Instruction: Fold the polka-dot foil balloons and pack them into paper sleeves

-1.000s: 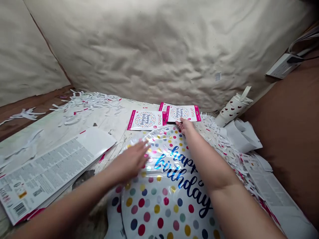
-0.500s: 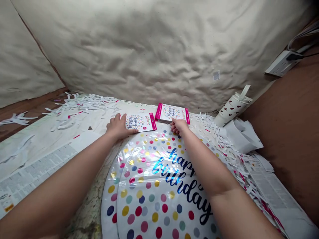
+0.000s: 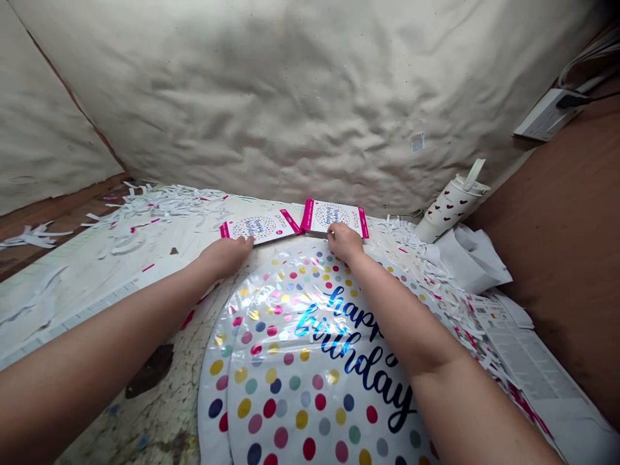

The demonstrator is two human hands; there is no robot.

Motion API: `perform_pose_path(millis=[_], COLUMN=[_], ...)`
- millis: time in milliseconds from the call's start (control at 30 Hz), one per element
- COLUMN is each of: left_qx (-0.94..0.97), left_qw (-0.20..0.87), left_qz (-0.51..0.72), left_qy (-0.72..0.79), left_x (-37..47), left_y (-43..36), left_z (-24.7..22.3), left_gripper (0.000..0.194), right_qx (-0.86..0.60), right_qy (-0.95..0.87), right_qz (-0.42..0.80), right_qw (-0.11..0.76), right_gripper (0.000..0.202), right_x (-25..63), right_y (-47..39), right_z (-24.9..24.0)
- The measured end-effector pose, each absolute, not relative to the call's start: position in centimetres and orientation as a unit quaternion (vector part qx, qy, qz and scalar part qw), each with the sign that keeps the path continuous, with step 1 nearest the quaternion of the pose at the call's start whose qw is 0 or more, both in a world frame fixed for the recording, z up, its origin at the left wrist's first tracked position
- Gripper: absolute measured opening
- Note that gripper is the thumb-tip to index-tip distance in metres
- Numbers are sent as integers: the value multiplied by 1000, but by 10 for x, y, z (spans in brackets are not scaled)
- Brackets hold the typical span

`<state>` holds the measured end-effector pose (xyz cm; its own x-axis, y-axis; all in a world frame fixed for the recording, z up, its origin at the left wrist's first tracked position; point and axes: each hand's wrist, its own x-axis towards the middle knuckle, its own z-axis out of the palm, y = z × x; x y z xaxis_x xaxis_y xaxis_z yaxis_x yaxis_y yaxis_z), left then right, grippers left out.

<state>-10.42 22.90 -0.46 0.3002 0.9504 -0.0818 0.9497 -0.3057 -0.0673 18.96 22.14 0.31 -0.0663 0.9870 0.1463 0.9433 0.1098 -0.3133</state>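
Observation:
My left hand (image 3: 227, 257) is closed on the near edge of a white and pink printed card (image 3: 260, 226) with dots and "happy birthday" lettering. The card's near side looks slightly raised. To its right is a small stack of matching cards (image 3: 334, 216), its layers showing along the front. My right hand (image 3: 345, 241) has its fingers curled at the front edge of that stack, and the fingertips are partly hidden. Below both hands lie large round foil balloons (image 3: 290, 361), flat and overlapping, dotted in many colours with blue "happy birthday" writing; my right forearm covers part of them.
Shredded white paper strips (image 3: 179, 203) lie at the back left and along the right. A white tumbler with hearts (image 3: 450, 206) leans at the back right beside curled paper (image 3: 472, 258). Printed sheets (image 3: 537, 361) lie on the right. A power strip (image 3: 549, 116) is mounted above.
My left hand has moved from the top of the left card to its near edge, and the card has turned slightly. The sheet under my left arm has shifted. My right hand stays at the stack.

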Motion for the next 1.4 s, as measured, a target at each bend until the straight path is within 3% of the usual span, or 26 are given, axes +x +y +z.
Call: perform_pose_path(millis=[200, 333, 500, 567, 667, 733, 833, 1033, 1200, 1333, 1400], left_qx=[-801, -856, -799, -784, -775, -713, -545, -384, -390, -458, -518], left_qw=[131, 144, 188, 151, 21, -96, -249, -438, -514, -507, -473], left_qz=[-44, -119, -286, -262, -157, -179, -280, -321, -396, -534, -527], left_qy=[-582, -483, -494, -542, -612, -671, -750, -747, -653, -498, -480], left_x=[-96, -67, -60, -64, -72, -79, -96, -115, -103, -102, -96], left_y=[206, 171, 153, 162, 186, 204, 228, 238, 218, 209, 211], left_z=[41, 69, 77, 63, 34, 18, 12, 24, 38, 59, 60], left_gripper=[36, 36, 45, 52, 61, 65, 72, 44, 21, 47, 58], right_qx=[-554, -438, -483, -503, -471, -436, -414, -408, -388, -399, -450], right_qy=[-810, -871, -833, -823, -869, -895, -907, -912, -918, -890, -851], right_qz=[-48, -105, -87, -57, 2, 21, 22, 15, -26, -107, -145], right_qw=[187, 197, 255, 260, 154, 93, 72, 38, 85, 194, 228], right_gripper=[53, 45, 41, 42, 56, 60, 59, 48, 46, 51, 52], right_x=[160, 138, 163, 179, 185, 174, 141, 84, 71, 94, 119], right_y=[198, 201, 211, 212, 211, 209, 209, 224, 217, 208, 211], right_z=[14, 28, 57, 59, 42, 25, 5, -7, 7, 40, 54])
